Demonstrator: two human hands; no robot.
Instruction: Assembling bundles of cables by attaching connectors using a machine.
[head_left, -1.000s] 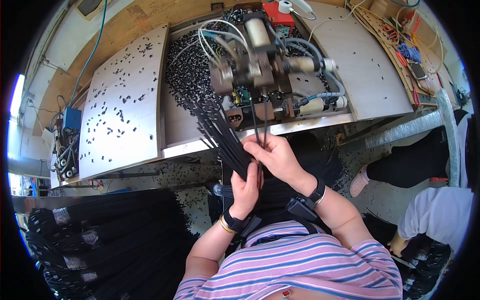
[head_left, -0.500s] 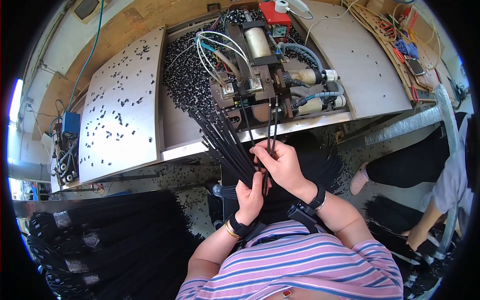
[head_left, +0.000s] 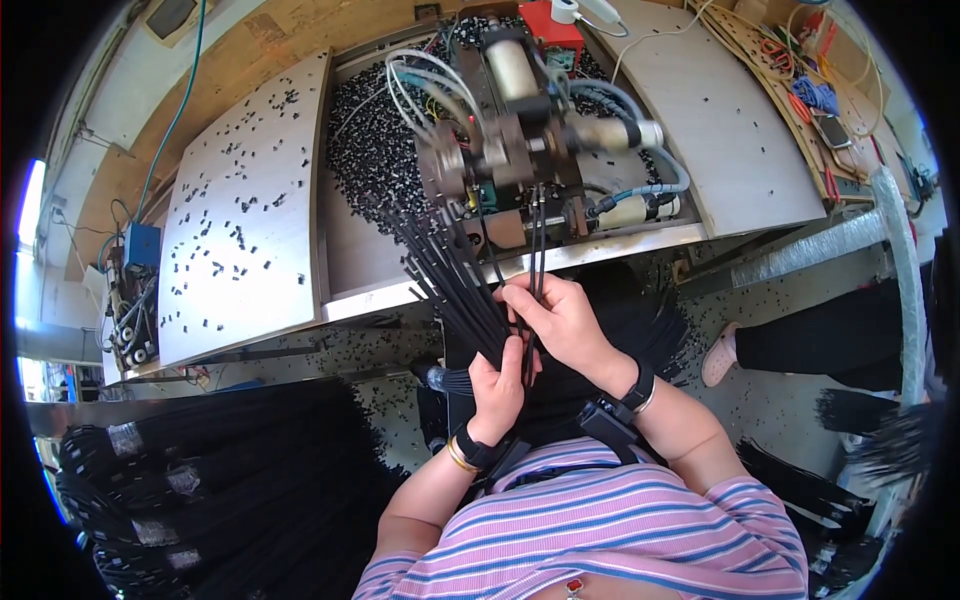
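A fanned bundle of thin black plastic rods [head_left: 445, 275] is lying at the centre of the frame, where the left hand [head_left: 497, 385] is gripping its lower end with fingers clamped around it, while the right hand [head_left: 560, 320] just above is pinching two separate black rods [head_left: 536, 235] between closed fingers, their tips reaching up into the grey metal machine with pale hoses [head_left: 520, 150]. Around the machine, small black caps [head_left: 375, 150] are lying heaped in the tray and scattered over the pale wooden tabletop [head_left: 240, 230] at upper left, and tied bundles of black rods [head_left: 200, 490] are lying at lower left.
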